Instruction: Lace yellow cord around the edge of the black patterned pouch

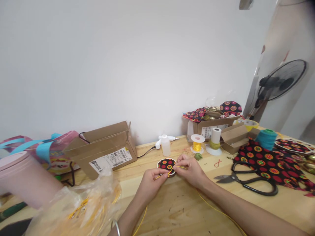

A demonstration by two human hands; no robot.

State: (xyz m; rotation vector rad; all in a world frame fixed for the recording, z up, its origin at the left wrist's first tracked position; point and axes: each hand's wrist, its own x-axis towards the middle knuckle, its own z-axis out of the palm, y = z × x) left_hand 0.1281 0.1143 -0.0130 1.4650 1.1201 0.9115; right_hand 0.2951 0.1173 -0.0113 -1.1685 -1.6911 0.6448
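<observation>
Grip: yellow cord (pixel 170 171) is pinched by left hand (pixel 150 182) and right hand (pixel 191 169) | Position: cord is held at patterned piece's (pixel 165 164) near edge | Advice: strands should be tensioned evenly, crossing pinched firmly

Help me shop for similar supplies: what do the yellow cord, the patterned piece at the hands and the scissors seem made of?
Yellow cord: perhaps synthetic or waxed thread, thin and even. Patterned piece: likely matte printed cloth, resembling the loose fabric; pale edging unclear. Scissors: metal blades, greyish and dull; black handles could be coated metal or plastic.
</observation>
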